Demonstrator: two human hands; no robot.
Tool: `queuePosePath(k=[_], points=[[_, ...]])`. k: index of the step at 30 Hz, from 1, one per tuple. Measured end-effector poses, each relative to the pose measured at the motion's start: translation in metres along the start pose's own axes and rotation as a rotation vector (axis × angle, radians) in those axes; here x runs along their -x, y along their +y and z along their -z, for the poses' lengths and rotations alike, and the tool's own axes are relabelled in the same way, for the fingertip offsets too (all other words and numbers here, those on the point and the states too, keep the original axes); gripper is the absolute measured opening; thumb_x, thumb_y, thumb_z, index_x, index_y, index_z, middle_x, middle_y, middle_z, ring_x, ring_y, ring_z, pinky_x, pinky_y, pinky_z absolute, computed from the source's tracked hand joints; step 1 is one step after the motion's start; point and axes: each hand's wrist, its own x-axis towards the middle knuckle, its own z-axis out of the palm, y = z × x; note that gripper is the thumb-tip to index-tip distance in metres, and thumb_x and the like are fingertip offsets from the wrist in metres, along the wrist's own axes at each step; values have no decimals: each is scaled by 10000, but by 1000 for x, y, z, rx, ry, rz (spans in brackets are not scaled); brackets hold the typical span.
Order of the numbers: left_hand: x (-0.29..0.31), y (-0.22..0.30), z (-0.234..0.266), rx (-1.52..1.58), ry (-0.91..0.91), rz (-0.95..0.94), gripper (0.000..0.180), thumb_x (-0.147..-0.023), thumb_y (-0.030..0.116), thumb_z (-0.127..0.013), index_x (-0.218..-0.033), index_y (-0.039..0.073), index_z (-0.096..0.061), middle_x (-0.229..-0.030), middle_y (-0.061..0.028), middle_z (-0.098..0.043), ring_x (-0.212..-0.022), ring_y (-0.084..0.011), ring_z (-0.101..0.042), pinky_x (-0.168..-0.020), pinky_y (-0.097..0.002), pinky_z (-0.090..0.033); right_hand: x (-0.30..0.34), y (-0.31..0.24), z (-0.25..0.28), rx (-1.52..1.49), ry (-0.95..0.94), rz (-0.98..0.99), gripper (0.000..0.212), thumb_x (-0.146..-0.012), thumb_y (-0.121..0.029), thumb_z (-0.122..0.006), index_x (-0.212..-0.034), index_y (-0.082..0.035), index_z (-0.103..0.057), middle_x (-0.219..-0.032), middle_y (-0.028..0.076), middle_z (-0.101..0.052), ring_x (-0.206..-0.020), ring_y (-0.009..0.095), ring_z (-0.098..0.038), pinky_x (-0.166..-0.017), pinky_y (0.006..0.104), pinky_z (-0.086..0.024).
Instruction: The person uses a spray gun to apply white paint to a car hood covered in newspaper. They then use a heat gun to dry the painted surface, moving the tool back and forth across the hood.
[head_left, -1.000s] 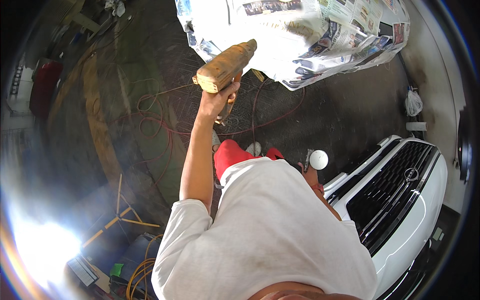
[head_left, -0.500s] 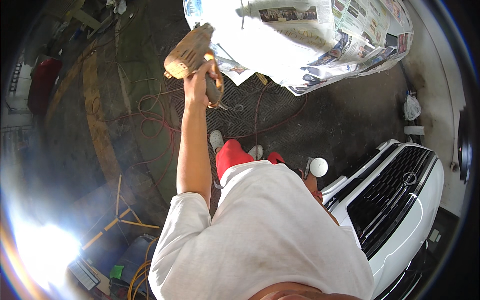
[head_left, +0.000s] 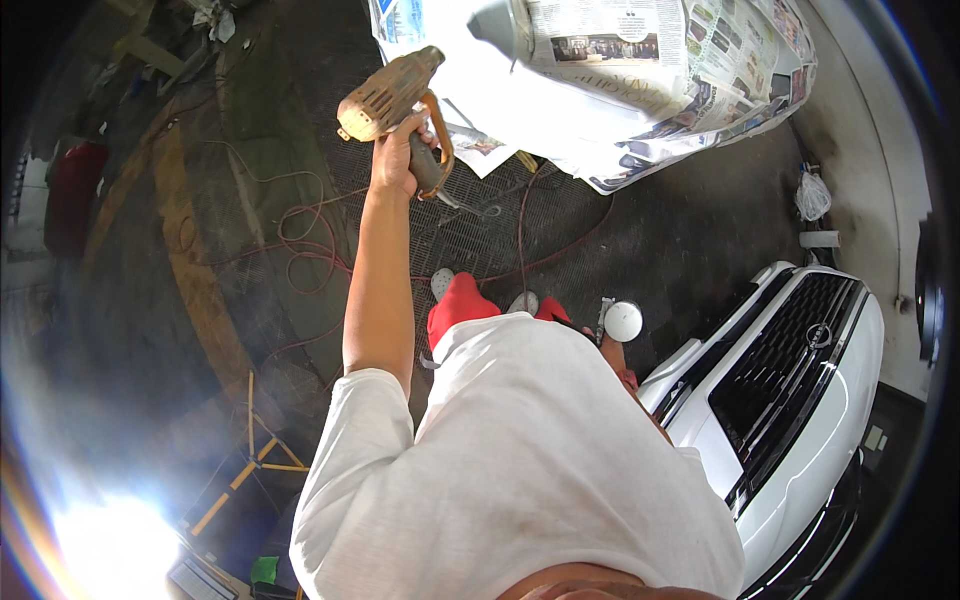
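Observation:
My left hand point(head_left: 398, 160) is closed around the grey handle of a worn orange heat gun point(head_left: 385, 97). Its nozzle points up and to the right, toward a brightly lit white panel point(head_left: 560, 110) framed with newspaper point(head_left: 720, 100). The gun is apart from the panel's left edge. Low at my right side, my right hand point(head_left: 612, 350) is partly hidden by my body. It grips what looks like a spray gun point(head_left: 623, 321), with a round white cup on top and a grey metal part beside it.
A white car front with a black grille point(head_left: 780, 350) stands close on my right. Red hose point(head_left: 310, 245) loops over the dark floor near my feet. A yellow stand point(head_left: 255, 460) and a glaring lamp point(head_left: 115, 550) are at lower left. A plastic bag point(head_left: 812, 195) hangs by the right wall.
The heat gun has moved slightly right and its nozzle shows more clearly. A grey shadow now falls across the top of the white panel. The view has shifted a little.

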Motion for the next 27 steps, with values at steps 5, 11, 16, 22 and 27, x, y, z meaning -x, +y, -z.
queuePosePath(k=[5, 11, 16, 22, 27], points=[[-26, -37, 76, -103, 178, 213, 118, -942, 104, -705, -892, 63, -606, -727, -19, -572, -645, -135, -582, -593, -318, -528, 38, -4, -13, 43, 174, 101, 719, -975, -460, -682, -1392, 93, -490, -1383, 347, -543, -1285, 542, -497, -1096, 531, -413], [-16, -44, 68, 140, -23, 177, 177, -897, 127, -777, -955, 78, -617, -771, -17, -598, -694, -114, -607, -680, -310, -576, 61, -20, -34, 74, 251, 100, 741, -975, -459, -683, -1429, 80, -453, -1420, 339, -513, -1320, 527, -470, -1117, 521, -392], [-29, -70, 79, 94, -36, 346, 204, -912, 132, -776, -1020, 72, -614, -792, -15, -592, -717, -134, -615, -726, -339, -588, 70, -42, -48, 86, 285, 124, 762, -975, -457, -685, -1460, 68, -423, -1452, 332, -488, -1349, 515, -447, -1134, 512, -375], [-70, -139, 136, -192, 65, 447, 170, -909, 153, -788, -943, 53, -655, -774, -30, -634, -667, -136, -615, -647, -300, -540, 78, -64, -59, 91, 316, 124, 790, -974, -456, -686, -1497, 54, -386, -1489, 323, -458, -1383, 500, -421, -1154, 502, -354], [-110, -140, 155, -839, 268, 459, 564, -850, 470, -835, -1235, 96, -663, -1067, -51, -712, -1002, -194, -677, -901, -407, -527, 89, -66, -66, 119, 342, 102, 815, -974, -454, -688, -1528, 43, -356, -1521, 317, -433, -1412, 487, -398, -1171, 493, -337]])
